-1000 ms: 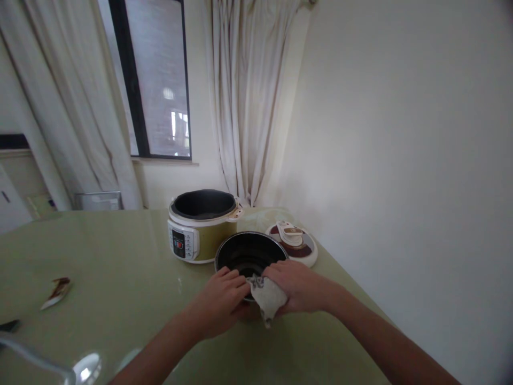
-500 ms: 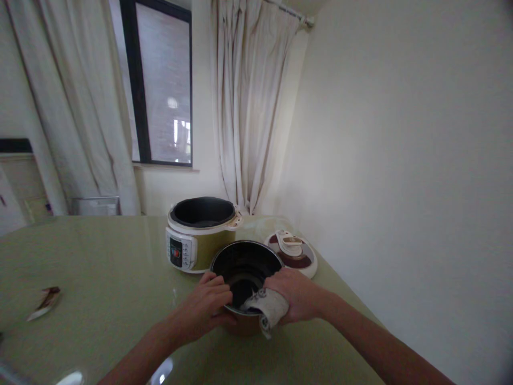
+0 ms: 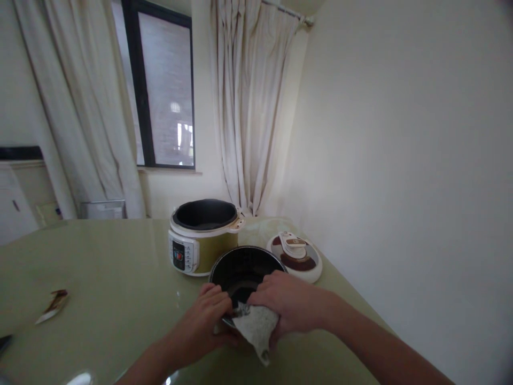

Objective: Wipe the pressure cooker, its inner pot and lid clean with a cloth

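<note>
A dark-lined inner pot stands near the front of the green table, its mouth facing up and a little toward me. My left hand grips its near-left rim, fingers over the edge and thumb outside. My right hand is closed on a pale patterned cloth, which is folded over the near rim and hangs down the outside. The cloth and both hands cover much of the pot's near wall. Right behind the pot is the electric pressure cooker body, without its lid.
The cooker's round lid lies to the right, close to the wall. On the left of the table rests a small brown-and-white object, with a dark tip at the left edge. Curtains and a window stand behind.
My right hand and the cloth have moved left along the near rim, toward my left hand. More of the cloth now drapes outside the pot. The view has shifted slightly.
</note>
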A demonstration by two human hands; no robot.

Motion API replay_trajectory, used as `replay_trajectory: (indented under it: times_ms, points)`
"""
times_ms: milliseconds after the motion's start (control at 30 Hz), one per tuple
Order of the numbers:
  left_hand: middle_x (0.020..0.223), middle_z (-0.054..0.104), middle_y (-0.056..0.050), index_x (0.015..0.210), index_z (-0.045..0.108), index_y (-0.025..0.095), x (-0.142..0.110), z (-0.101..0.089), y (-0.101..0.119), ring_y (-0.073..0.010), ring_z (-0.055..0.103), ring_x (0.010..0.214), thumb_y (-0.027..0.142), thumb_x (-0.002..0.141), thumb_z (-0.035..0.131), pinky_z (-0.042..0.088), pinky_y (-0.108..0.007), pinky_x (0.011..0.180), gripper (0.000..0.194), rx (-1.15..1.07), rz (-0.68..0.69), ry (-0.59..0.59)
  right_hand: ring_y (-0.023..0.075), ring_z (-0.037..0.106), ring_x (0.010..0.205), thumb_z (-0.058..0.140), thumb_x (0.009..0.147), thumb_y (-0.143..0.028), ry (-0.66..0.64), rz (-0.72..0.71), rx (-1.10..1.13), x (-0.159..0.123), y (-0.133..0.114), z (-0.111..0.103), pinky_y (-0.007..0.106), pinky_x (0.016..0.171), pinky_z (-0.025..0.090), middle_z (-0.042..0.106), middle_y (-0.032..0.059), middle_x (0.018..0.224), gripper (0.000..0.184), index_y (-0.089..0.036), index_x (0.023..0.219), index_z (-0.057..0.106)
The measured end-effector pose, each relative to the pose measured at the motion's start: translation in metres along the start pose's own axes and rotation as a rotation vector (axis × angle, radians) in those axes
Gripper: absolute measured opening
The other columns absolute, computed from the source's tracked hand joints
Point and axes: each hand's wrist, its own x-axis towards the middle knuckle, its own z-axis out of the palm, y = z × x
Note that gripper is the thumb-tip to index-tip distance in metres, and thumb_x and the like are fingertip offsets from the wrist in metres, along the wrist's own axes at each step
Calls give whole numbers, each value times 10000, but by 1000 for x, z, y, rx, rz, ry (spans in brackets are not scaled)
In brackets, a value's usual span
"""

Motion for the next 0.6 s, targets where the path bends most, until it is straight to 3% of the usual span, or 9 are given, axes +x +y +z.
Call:
replay_trajectory:
  times_ms: [167, 267, 333, 433, 500, 600]
  points:
    - [985, 698, 10, 963, 671, 238, 1, 11, 16, -248, 582, 978, 579, 617, 973, 309, -456, 1037, 572, 37, 12, 1, 321, 762, 895, 852, 634, -696, -28, 198, 92, 7, -12, 22, 348, 731, 503, 789, 85, 1091, 733, -241, 1183, 684]
    - [1000, 702, -8, 966, 666, 220, 2, 17, 17, -240, 591, 973, 474, 726, 943, 338, -434, 989, 446, 104, 20, -27, 332, 766, 891, 847, 646, -671, 15, 229, 61, 7, -12, 35, 344, 707, 496, 785, 83, 1092, 723, -247, 1201, 657]
    - [978, 700, 2, 909, 640, 211, 4, 10, 6, -221, 598, 963, 398, 807, 900, 354, -406, 945, 336, 115, 46, -76, 324, 767, 960, 850, 663, -639, 23, 164, 81, 1, -2, 35, 328, 732, 495, 783, 59, 1119, 700, -272, 1223, 644]
    - [976, 699, 29, 892, 612, 218, 6, -9, -14, -213, 605, 978, 390, 775, 927, 358, -402, 972, 378, 83, 74, -106, 311, 764, 1030, 840, 696, -628, 28, 146, 102, -6, 16, 28, 319, 779, 501, 787, 35, 1149, 674, -302, 1250, 637]
    - [1000, 700, 33, 928, 614, 232, 5, -14, -19, -226, 603, 1018, 315, 775, 925, 342, -428, 1039, 357, 96, 74, -69, 323, 772, 994, 820, 720, -645, 31, 213, 52, -6, 18, 27, 335, 777, 510, 796, 55, 1114, 639, -279, 1216, 652]
    - [1032, 698, 23, 1025, 618, 257, 0, -2, -8, -230, 597, 1051, 122, 864, 778, 294, -466, 1134, 265, 136, 75, 28, 345, 780, 861, 777, 748, -684, 61, 307, -64, 6, -1, 35, 366, 723, 522, 801, 110, 999, 611, -218, 1130, 677]
